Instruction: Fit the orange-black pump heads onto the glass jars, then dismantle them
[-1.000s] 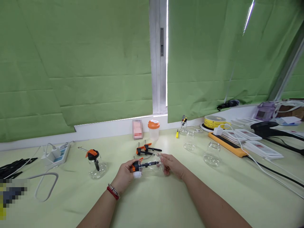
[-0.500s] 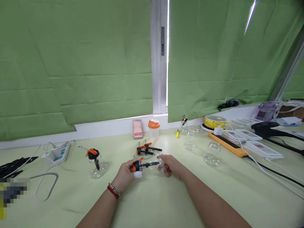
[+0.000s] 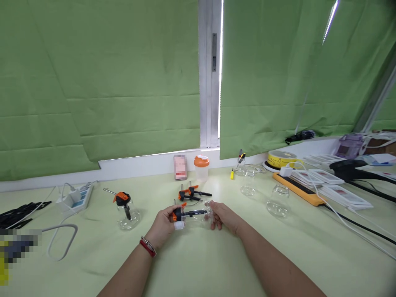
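A clear glass jar [image 3: 198, 220] lies on its side between my hands, with a black shaft [image 3: 194, 213] reaching inside it. My left hand [image 3: 163, 225], white tape on one finger, is closed around the black-and-orange lid [image 3: 177, 214] at the jar's left end. My right hand [image 3: 224, 216] grips the jar's base from the right, its fingertips partly behind the glass. Just beyond lie two loose black-and-orange lids [image 3: 193, 190] with shafts and metal rods. To the left, another glass jar [image 3: 130, 218] stands upright, fitted with the same kind of lid [image 3: 123, 199].
Glass jars [image 3: 278, 202] [image 3: 248, 187] stand to the right. An orange-lidded cup [image 3: 201, 169] and a pink box [image 3: 180, 168] are at the wall. Screwdrivers [image 3: 239, 159] stand in a small jar. An orange power strip [image 3: 297, 189] and cables lie right, a white power strip [image 3: 83, 198] left.
Both hands keep their hold on the jar and lid, with only slight finger movement at the right hand. The whole view has shifted a little.
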`<act>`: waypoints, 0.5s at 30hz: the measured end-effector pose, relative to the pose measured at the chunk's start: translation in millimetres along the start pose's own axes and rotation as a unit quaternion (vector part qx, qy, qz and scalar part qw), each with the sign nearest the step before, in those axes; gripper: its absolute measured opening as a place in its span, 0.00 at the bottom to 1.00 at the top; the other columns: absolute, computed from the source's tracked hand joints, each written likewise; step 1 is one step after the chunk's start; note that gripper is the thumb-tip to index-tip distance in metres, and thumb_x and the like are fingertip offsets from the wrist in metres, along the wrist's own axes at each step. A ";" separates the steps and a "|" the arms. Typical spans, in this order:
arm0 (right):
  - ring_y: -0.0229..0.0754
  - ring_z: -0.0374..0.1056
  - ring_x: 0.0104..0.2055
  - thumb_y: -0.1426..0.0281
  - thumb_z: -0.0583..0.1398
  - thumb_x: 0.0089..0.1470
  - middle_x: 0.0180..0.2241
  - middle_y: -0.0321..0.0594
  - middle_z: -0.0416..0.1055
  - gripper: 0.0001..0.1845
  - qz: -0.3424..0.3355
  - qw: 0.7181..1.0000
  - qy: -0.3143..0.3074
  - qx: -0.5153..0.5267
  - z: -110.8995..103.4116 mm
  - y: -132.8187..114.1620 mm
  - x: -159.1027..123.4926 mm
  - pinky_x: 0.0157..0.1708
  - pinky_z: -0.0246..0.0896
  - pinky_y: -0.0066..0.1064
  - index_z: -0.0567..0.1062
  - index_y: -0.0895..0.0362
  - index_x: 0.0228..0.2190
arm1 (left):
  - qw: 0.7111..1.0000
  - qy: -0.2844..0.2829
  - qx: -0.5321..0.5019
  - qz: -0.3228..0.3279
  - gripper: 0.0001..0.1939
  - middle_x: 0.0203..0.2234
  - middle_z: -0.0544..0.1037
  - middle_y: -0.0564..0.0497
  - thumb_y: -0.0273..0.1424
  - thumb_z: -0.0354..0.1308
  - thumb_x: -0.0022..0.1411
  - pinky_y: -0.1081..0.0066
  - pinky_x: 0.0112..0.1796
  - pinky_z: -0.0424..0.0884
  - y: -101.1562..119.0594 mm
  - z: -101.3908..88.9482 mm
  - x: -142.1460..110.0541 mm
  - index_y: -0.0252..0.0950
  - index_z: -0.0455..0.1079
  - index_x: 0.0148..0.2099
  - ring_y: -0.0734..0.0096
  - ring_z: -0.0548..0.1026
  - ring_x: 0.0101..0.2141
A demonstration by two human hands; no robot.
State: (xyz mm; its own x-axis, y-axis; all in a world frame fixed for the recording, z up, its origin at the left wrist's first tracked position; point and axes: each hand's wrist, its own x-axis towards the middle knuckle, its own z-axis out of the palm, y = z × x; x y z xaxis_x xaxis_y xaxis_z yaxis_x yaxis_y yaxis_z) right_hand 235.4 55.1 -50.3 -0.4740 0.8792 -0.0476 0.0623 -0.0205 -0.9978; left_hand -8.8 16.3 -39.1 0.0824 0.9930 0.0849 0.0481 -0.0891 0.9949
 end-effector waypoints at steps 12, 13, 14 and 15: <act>0.41 0.67 0.40 0.58 0.65 0.45 0.55 0.46 0.59 0.39 -0.099 0.993 -0.038 0.043 -7.3 -8.1 -6.4 0.32 0.63 0.31 0.59 0.46 0.57 | 1.000 0.011 -0.016 0.000 0.29 0.32 0.79 0.48 0.26 0.70 0.36 0.68 0.37 0.71 9.8 2.7 -3.0 0.32 0.72 0.45 0.65 0.76 0.33; 0.41 0.67 0.39 0.58 0.65 0.44 0.54 0.46 0.60 0.39 -0.097 0.994 -0.037 0.038 -7.6 -7.4 -5.6 0.31 0.63 0.30 0.59 0.47 0.57 | 1.000 0.008 -0.014 0.000 0.29 0.31 0.79 0.48 0.27 0.70 0.36 0.67 0.37 0.71 9.2 2.5 -2.9 0.32 0.72 0.45 0.65 0.76 0.33; 0.40 0.68 0.38 0.57 0.66 0.44 0.53 0.46 0.60 0.39 -0.096 0.994 -0.035 0.034 -7.8 -6.6 -4.8 0.31 0.62 0.29 0.59 0.47 0.56 | 1.000 0.005 -0.013 -0.001 0.28 0.31 0.79 0.48 0.27 0.70 0.37 0.67 0.37 0.71 8.3 2.1 -2.6 0.32 0.72 0.45 0.64 0.76 0.33; 0.40 0.68 0.37 0.57 0.65 0.44 0.52 0.46 0.61 0.39 -0.095 0.994 -0.032 0.031 -7.8 -5.9 -4.2 0.30 0.62 0.29 0.60 0.48 0.56 | 1.000 0.003 -0.011 -0.001 0.28 0.31 0.79 0.49 0.27 0.70 0.37 0.67 0.37 0.71 7.1 1.6 -2.2 0.32 0.72 0.45 0.65 0.76 0.33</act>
State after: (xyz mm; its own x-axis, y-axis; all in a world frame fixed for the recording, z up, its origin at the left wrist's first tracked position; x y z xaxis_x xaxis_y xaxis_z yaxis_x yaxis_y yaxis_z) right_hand 243.9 55.2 -43.9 -0.5277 0.8375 0.1420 -0.0872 0.1129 -0.9898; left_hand -7.1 13.3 -32.3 0.0771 0.9935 0.0835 0.0264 -0.0858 0.9960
